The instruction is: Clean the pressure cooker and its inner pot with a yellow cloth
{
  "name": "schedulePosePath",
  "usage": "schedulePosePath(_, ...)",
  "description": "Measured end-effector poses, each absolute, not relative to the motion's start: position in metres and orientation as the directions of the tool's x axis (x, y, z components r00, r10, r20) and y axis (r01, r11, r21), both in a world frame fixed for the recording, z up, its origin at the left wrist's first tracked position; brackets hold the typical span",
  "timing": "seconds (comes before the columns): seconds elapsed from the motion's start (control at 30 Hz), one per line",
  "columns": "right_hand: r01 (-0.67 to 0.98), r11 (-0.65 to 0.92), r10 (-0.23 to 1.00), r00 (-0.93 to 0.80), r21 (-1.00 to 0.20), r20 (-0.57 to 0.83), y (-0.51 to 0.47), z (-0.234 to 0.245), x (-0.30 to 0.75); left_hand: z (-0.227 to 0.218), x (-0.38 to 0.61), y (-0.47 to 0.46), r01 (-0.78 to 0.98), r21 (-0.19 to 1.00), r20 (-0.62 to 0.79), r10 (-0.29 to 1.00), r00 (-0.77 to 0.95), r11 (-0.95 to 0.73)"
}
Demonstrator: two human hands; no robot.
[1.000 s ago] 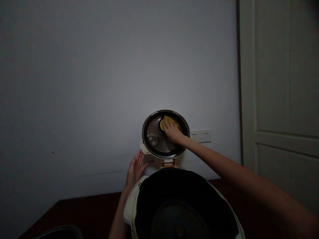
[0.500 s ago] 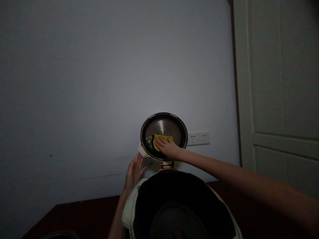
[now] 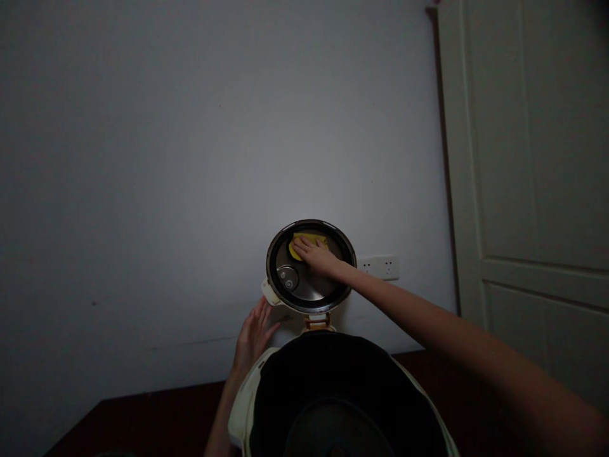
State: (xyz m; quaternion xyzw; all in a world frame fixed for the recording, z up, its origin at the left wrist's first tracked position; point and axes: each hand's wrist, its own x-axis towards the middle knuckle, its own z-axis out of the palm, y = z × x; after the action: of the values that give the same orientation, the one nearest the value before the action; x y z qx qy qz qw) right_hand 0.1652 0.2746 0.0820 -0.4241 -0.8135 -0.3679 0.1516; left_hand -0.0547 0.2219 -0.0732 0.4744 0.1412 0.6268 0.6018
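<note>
A round lid [image 3: 309, 294] with a brushed-metal inner face and dark rim stands raised on its hinge [image 3: 318, 322] behind a pressure cooker [image 3: 242, 406]. My right hand [image 3: 318, 257] reaches in from the right and presses a folded yellow cloth [image 3: 311, 238] against the upper part of the lid's inner face. A small round valve plate [image 3: 287, 277] shows at the lid's lower left. My left hand [image 3: 254, 333] is up beside the lid, its fingers stretched out and fingertips at the pale side tab [image 3: 270, 292]; whether they press on it I cannot tell.
The cooker's dark, deep cavity [image 3: 333, 381] faces up in front of me. It stands on a dark reddish table [image 3: 157, 419] against a pale wall [image 3: 190, 158]. White sockets [image 3: 387, 267] sit right of the lid, and a pale panelled door [image 3: 533, 209] is at the right.
My right hand has slid the yellow cloth upward on the lid's inner face, uncovering the valve plate. My left hand stays by the side tab. The camera view has shifted slightly.
</note>
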Motion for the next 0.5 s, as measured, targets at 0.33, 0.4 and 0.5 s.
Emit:
schedulePosePath(0.33, 0.572, 0.551, 0.485, -0.812, 0.608, 0.325, 0.270, 0.054, 0.143, -0.073, -0.054, 0.222, -0.614, 0.756, 0.413, 0.893, 0.179, -0.227)
schedulePosePath(0.4, 0.604, 0.505, 0.507, -0.786, 0.617, 0.354, 0.272, 0.061, 0.147, -0.073, -0.054, 0.223, -0.618, 0.754, 0.406, 0.897, 0.174, -0.221)
schedulePosePath(0.5, 0.722, 0.386, 0.569, -0.676, 0.574, 0.468, 0.274, 0.074, 0.158, -0.073, -0.053, 0.223, -0.623, 0.752, 0.399, 0.901, 0.169, -0.216)
